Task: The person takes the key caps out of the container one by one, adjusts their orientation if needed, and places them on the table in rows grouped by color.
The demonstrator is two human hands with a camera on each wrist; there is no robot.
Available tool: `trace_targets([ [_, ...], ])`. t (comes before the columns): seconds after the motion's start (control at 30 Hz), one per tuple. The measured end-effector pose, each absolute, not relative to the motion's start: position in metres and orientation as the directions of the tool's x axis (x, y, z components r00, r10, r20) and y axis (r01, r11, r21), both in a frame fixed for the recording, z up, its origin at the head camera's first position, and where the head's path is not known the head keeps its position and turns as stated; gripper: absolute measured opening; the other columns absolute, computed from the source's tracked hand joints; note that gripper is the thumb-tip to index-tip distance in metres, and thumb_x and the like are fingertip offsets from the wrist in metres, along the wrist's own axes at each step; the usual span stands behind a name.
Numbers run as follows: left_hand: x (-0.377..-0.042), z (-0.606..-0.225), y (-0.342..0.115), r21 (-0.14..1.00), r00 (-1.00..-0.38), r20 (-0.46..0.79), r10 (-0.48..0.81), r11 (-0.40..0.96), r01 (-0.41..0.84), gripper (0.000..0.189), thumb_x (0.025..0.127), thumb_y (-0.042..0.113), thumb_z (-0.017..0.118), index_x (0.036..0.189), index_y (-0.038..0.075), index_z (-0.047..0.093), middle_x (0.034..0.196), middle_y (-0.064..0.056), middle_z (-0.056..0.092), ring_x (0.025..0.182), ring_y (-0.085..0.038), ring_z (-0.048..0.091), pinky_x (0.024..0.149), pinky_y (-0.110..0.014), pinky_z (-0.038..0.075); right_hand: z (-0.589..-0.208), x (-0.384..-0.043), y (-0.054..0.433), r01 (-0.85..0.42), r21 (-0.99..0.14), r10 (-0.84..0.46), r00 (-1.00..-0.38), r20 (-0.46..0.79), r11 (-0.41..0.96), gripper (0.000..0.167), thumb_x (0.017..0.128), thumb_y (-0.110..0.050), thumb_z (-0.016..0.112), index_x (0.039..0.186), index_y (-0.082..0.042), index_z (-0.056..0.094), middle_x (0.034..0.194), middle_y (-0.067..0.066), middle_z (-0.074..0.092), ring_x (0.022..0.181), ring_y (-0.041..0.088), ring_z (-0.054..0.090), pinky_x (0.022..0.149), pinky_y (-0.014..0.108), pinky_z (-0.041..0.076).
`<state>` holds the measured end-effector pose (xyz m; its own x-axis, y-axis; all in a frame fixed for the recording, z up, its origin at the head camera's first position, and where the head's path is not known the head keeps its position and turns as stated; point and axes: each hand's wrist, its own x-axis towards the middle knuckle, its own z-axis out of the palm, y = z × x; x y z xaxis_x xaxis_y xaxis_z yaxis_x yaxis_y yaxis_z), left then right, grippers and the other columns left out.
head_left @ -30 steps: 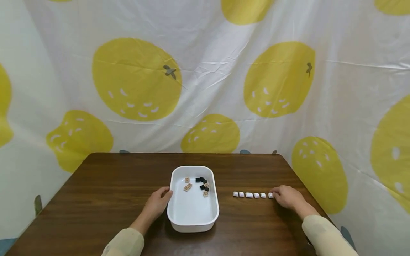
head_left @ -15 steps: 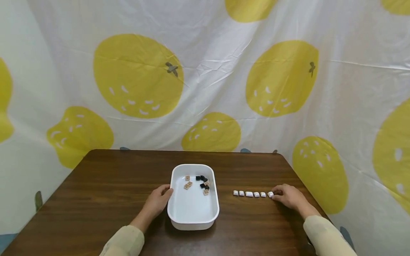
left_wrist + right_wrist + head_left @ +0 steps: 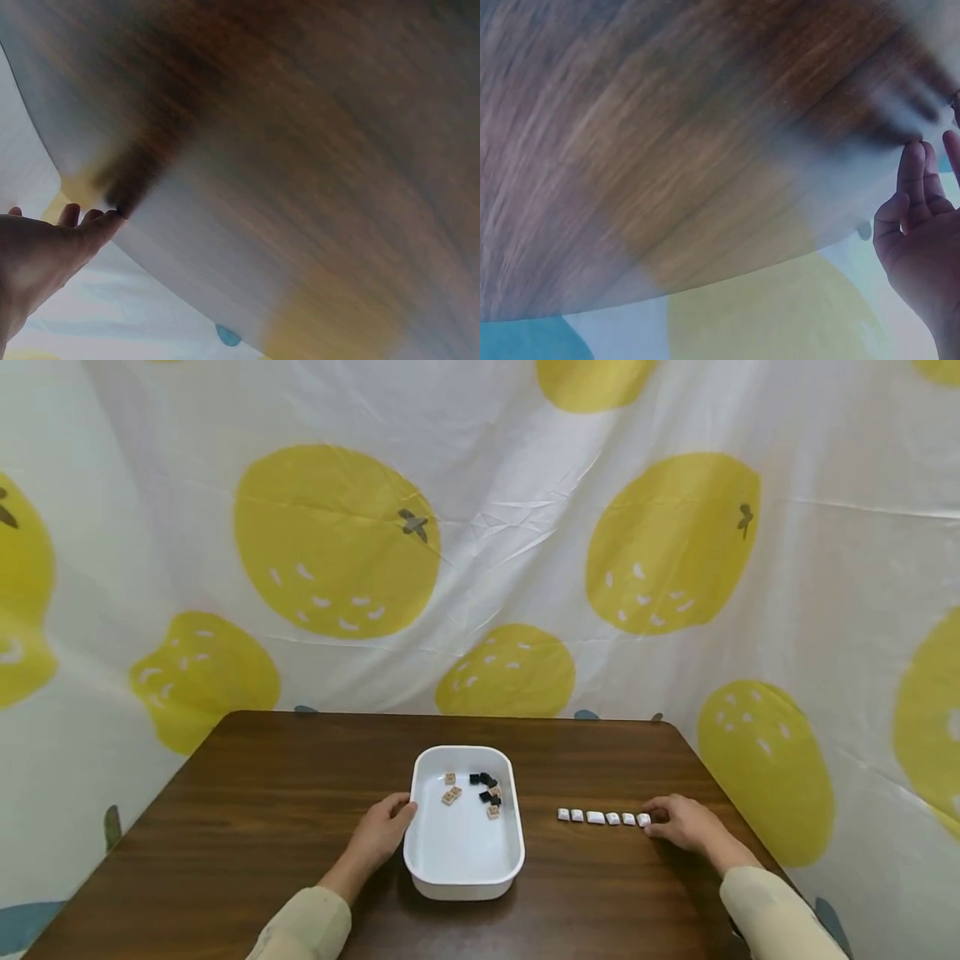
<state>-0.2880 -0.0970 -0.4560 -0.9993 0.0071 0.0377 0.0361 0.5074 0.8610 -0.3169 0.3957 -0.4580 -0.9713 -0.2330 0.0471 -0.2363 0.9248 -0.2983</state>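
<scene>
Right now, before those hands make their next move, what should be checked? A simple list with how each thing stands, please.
1. Tray level on the table: ok.
2. Left hand steadying the tray: cannot tell; it is at the tray's left rim, but how firmly does not show.
3. Right hand on the end white piece: ok, thumb and finger pinch it.
4. White pieces in a row: ok, six, roughly straight.
5. Colours kept apart inside the tray: not ok; a tan piece lies among the black pieces.
6. Markings on the white pieces: cannot tell, too small.
</scene>
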Motion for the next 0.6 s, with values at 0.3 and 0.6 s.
trace_targets([
  [0.3, -0.285, -0.461, -0.095, 0.877, -1.0, 0.018, 0.003, 0.48, 0.018, 0.04, 0.103, 0.025, 0.051, 0.131, -0.002, 0.059, 0.129, -0.023, 0.06, 0.121, -0.041, 0.053, 0.102, -0.056, 0.04, -0.452, -0.311, 0.402, -0.184, -0.313, -0.196, -0.981, -0.005, 0.932, 0.049, 0.081, -0.027, 0.081, 0.119, 0.0, 0.065, 0.107, 0.02, 0.069, 0.103, 0.042, 0.062, 0.085, 0.059, 0.047],
  [0.6, -0.289, -0.459, -0.099, 0.884, -0.999, 0.029, 0.02, 0.466, 0.035, 0.039, 0.102, 0.022, 0.052, 0.13, -0.005, 0.059, 0.125, -0.024, 0.062, 0.118, -0.04, 0.055, 0.101, -0.055, 0.042, -0.419, -0.32, 0.398, -0.218, -0.341, -0.216, -0.975, 0.046, 0.914, 0.057, 0.089, -0.031, 0.075, 0.129, 0.006, 0.058, 0.117, 0.03, 0.063, 0.108, 0.048, 0.058, 0.086, 0.06, 0.047],
])
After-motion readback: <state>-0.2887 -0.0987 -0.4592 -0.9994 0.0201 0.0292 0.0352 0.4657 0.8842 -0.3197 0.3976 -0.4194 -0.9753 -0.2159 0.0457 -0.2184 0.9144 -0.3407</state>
